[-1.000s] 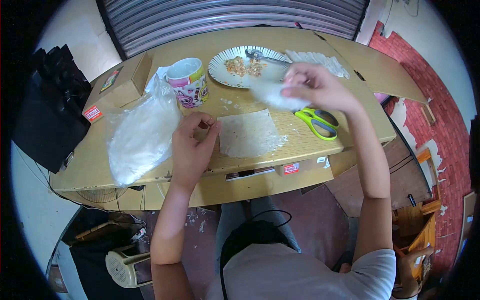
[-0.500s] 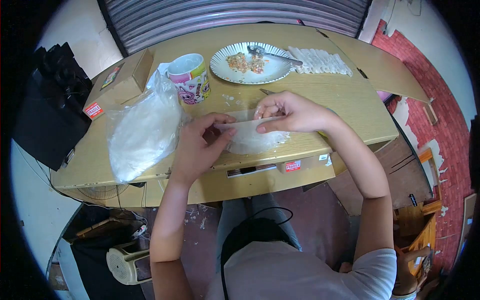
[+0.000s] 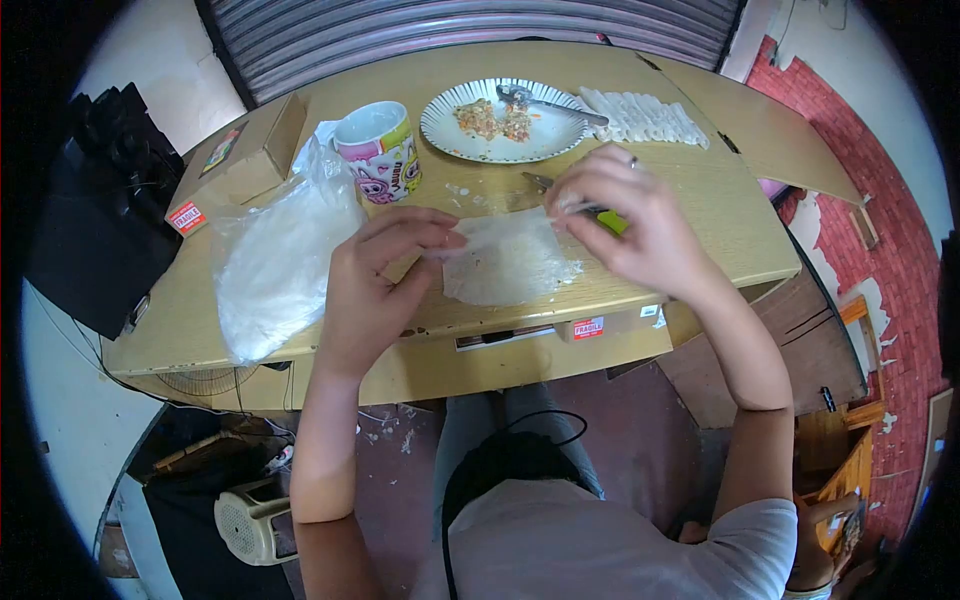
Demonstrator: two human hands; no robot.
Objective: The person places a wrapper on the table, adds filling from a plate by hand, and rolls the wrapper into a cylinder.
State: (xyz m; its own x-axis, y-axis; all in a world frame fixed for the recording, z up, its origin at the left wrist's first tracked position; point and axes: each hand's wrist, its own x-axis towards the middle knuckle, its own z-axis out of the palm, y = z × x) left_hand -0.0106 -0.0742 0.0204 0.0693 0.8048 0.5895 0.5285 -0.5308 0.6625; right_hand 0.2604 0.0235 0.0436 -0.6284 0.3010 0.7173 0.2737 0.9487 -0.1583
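A thin translucent wrapper sheet lies near the table's front edge, its upper edge running between my two hands. My left hand is closed at its upper left corner, pinching a whitish bit of it between thumb and fingers. At the upper right corner is my right hand, blurred by motion, its fingertips closed on a whitish part of the wrapper. Partly behind that hand lies a pointed tool with a yellow-green handle; its kind is hidden. White crumbs dot the table around the sheet.
A clear bag of white wrappers lies left, by a printed mug and a cardboard box. Farther back, a plate holds chopped filling and a spoon. Several white rolls line up beside it.
My hands have moved apart: the right went up and rightward, the left slightly left. The wrapper, bunched up between them before, now shows flatter on the table.
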